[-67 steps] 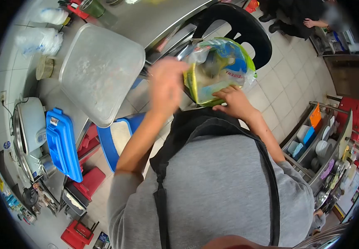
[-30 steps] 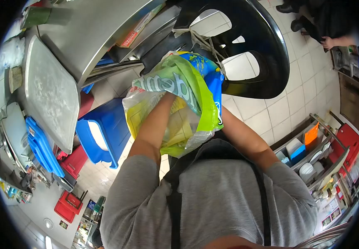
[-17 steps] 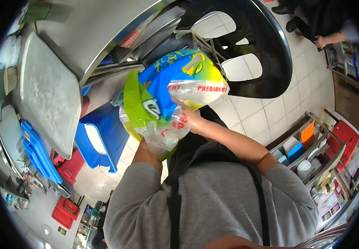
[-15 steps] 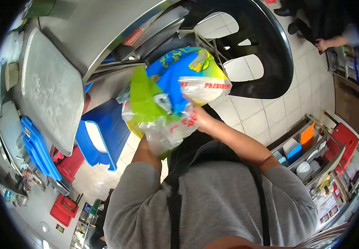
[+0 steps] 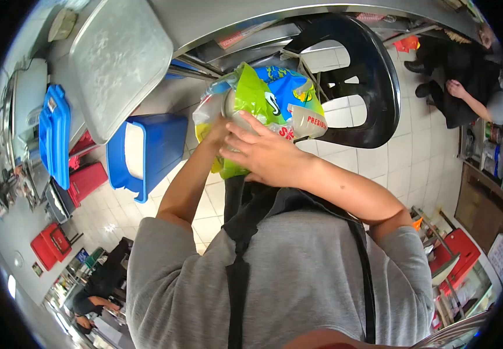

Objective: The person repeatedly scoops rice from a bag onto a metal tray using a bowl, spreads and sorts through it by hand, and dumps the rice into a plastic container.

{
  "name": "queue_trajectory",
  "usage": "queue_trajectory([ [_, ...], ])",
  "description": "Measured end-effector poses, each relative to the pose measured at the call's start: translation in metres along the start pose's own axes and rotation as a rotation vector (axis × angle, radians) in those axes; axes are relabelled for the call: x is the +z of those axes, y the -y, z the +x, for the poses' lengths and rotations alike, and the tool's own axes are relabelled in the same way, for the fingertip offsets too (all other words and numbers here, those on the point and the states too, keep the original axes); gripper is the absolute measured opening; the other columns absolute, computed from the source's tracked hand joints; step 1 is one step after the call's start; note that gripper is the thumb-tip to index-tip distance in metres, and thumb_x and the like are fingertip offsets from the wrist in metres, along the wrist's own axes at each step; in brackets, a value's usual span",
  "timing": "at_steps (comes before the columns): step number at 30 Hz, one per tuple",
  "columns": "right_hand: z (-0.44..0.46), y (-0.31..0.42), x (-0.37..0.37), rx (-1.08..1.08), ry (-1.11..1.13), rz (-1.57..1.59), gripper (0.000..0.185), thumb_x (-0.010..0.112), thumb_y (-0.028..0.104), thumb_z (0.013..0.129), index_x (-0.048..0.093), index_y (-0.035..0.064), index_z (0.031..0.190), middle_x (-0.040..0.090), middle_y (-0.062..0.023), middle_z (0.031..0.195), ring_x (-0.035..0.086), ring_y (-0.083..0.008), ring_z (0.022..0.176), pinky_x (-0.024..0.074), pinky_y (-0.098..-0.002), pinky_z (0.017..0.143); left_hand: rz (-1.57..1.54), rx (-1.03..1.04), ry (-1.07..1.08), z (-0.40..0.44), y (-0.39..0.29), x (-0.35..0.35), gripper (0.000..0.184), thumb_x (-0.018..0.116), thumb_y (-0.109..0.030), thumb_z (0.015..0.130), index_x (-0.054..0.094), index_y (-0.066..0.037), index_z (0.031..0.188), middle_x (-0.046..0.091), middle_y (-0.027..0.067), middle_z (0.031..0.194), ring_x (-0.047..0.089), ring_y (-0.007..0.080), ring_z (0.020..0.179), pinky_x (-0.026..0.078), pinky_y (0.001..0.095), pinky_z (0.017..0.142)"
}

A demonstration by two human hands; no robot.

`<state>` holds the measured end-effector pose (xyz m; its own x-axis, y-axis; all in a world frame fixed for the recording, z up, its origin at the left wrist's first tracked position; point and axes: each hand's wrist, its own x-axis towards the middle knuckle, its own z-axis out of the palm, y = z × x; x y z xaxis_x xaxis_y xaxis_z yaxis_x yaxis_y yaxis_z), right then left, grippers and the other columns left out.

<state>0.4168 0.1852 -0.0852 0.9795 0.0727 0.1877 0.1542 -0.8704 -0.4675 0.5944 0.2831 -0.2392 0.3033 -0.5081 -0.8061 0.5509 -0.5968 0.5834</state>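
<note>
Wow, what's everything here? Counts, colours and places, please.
Plastic bag: one, green, blue and yellow, upper centre
Chair: one, black, right of bag
Tray: one, grey, upper left
Counter: one, silvery, across top
Bin: one, blue, left of bag
Lid: one, blue, far left
Red items: several, both sides
Tiles: many, pale, underfoot
Other people: at least two, dark-clothed, upper right and lower left
Sleeves: two, grey, below
Left hand: one, bare, at bag, partly hidden
Right hand: one, bare, over bag

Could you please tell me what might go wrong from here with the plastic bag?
The plastic bag looks thin and crumpled, so it could tear or slip under the right hand. The left hand is partly hidden, so a poor grip there might go unnoticed. Any spill could reach the tiled floor below.
</note>
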Motion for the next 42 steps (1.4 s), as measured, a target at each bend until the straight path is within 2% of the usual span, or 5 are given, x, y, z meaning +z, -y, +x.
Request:
queue_trajectory([
  [2, 0.001, -0.006, 0.014, -0.091, 0.239, -0.478, 0.049, 0.065, 0.022, 0.082, 0.061, 0.0106, 0.129, 0.066, -0.0087, 0.118, 0.052, -0.0242, 0.126, 0.0169, -0.0508, 0.123, -0.056, 0.001, 0.005, -0.017, 0.016, -0.011, 0.044, 0.05, -0.003, 0.09, 0.051, -0.002, 0.134, 0.061, 0.0177, 0.128, 0.067, 0.0361, 0.107, 0.06, 0.0477, 0.077],
  [5, -0.005, -0.017, 0.015, -0.068, 0.464, -0.482, 0.026, 0.06, 0.018, 0.082, 0.07, 0.0126, 0.105, 0.068, -0.0023, 0.095, 0.056, -0.0216, 0.115, 0.0172, -0.05, 0.123, -0.153, 0.006, 0.041, -0.027, 0.045, -0.031, 0.048, 0.048, -0.003, 0.092, 0.046, -0.003, 0.14, 0.059, 0.017, 0.132, 0.066, 0.0303, 0.11, 0.061, 0.044, 0.08],
  [8, -0.025, -0.013, 0.01, -0.077, 0.408, -0.459, 0.012, 0.06, 0.016, 0.08, 0.07, 0.0151, 0.086, 0.063, 0.0014, 0.083, 0.057, -0.02, 0.107, 0.0188, -0.0493, 0.122, -0.279, 0.047, 0.017, -0.038, 0.059, -0.035, 0.051, 0.047, -0.002, 0.09, 0.042, 0.002, 0.14, 0.059, 0.0193, 0.131, 0.066, 0.0345, 0.109, 0.062, 0.0446, 0.074],
  [35, -0.05, -0.006, 0.004, -0.025, 0.126, -0.308, 0.013, 0.061, 0.017, 0.079, 0.073, 0.0148, 0.084, 0.061, -0.0053, 0.098, 0.052, -0.0258, 0.12, 0.0161, -0.0587, 0.121, -0.314, 0.008, -0.047, -0.159, 0.057, -0.071, 0.06, 0.051, -0.008, 0.084, 0.042, 0.006, 0.141, 0.061, 0.0228, 0.127, 0.069, 0.032, 0.102, 0.06, 0.0388, 0.069],
  [42, -0.048, -0.006, 0.003, 0.018, 0.038, -0.307, 0.016, 0.063, 0.015, 0.078, 0.074, 0.0163, 0.089, 0.064, -0.0054, 0.109, 0.048, -0.0254, 0.131, 0.0185, -0.0613, 0.12, -0.478, 0.208, -0.078, -0.214, -0.042, -0.119, 0.059, 0.048, -0.008, 0.087, 0.037, 0.008, 0.143, 0.059, 0.0243, 0.131, 0.066, 0.0375, 0.108, 0.058, 0.0464, 0.078],
])
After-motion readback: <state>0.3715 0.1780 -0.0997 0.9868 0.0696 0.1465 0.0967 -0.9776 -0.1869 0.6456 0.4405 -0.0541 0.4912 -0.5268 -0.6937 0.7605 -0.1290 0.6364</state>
